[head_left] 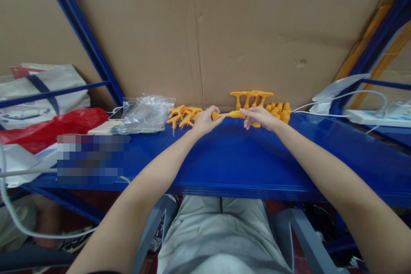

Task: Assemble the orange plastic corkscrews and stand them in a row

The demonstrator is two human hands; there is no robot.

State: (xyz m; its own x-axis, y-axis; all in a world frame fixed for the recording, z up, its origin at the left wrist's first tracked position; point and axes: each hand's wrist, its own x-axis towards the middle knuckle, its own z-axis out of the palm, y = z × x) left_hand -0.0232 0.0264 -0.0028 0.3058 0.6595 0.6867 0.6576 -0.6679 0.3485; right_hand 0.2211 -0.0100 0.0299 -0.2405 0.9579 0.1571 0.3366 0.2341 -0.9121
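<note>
Above the blue tabletop my two hands hold a long orange-yellow plastic piece (236, 114) level between them. My left hand (206, 120) is closed on its rounded left end. At the right end, the fingers of my right hand (259, 116) pinch it. Just left of my left hand lie several orange corkscrews (182, 115) with metal spirals. Behind my right hand stand several T-shaped orange pieces (247, 95), their lower parts partly hidden. A group of knobbly orange plastic pieces (283, 111) sits to the right, partly covered by that hand.
Clear plastic bags (146, 113) lie on the blue table (224, 162) at the left, near a red plastic bag (61, 126). Cardboard (199, 30) forms the back wall. A white power strip (382, 117) with cables is at the right. Blue posts (83, 30) frame the table.
</note>
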